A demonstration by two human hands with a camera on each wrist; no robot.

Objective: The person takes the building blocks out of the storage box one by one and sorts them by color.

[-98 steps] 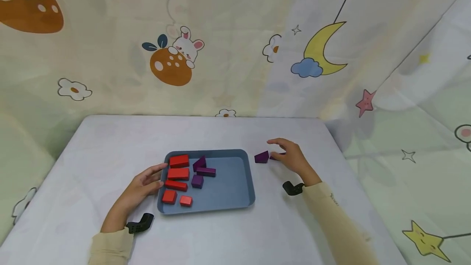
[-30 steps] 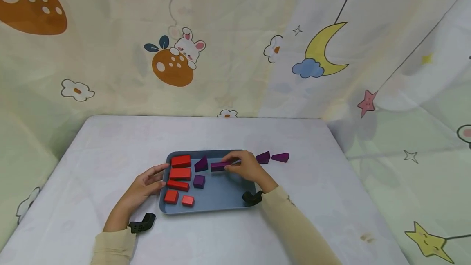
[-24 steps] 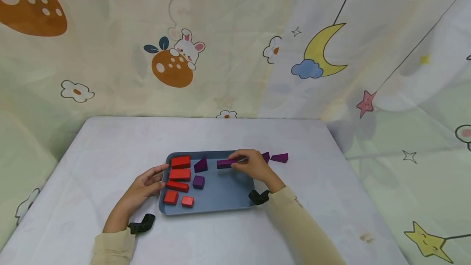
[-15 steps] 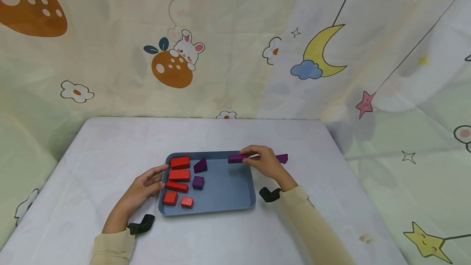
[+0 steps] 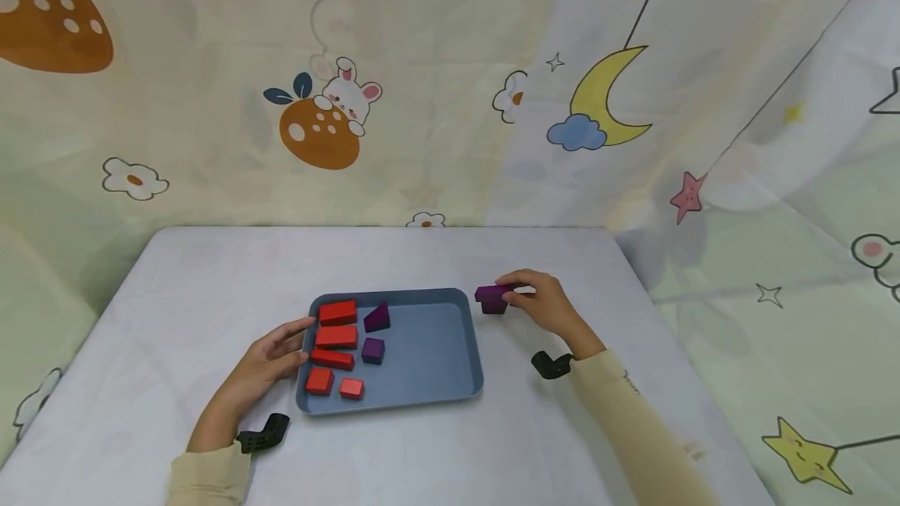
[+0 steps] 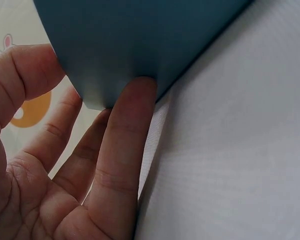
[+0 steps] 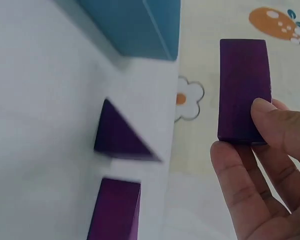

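Observation:
My right hand (image 5: 548,304) pinches a purple rectangular block (image 7: 243,90) between thumb and fingers. In the head view, it is held just right of the blue-grey tray (image 5: 436,365), over a purple wedge block (image 5: 494,308). Another purple block (image 7: 115,207) lies near that wedge (image 7: 120,135) in the right wrist view; my hand hides it from the head view. My left hand (image 5: 263,361) touches the tray's left wall, fingers fairly straight against the outside. Two purple blocks sit in the tray, a wedge (image 5: 376,317) and a cube-like one (image 5: 373,350).
Several red blocks (image 5: 336,336) line the tray's left side. A white cloth (image 5: 394,459) covers the table. Patterned curtains (image 5: 436,84) hang behind and beside it. Each wrist carries a black device (image 5: 551,365).
My right hand has lifted the purple rectangular block out of the tray and carried it right, past the tray's right wall. The left hand stays at the tray. The head view shifts slightly.

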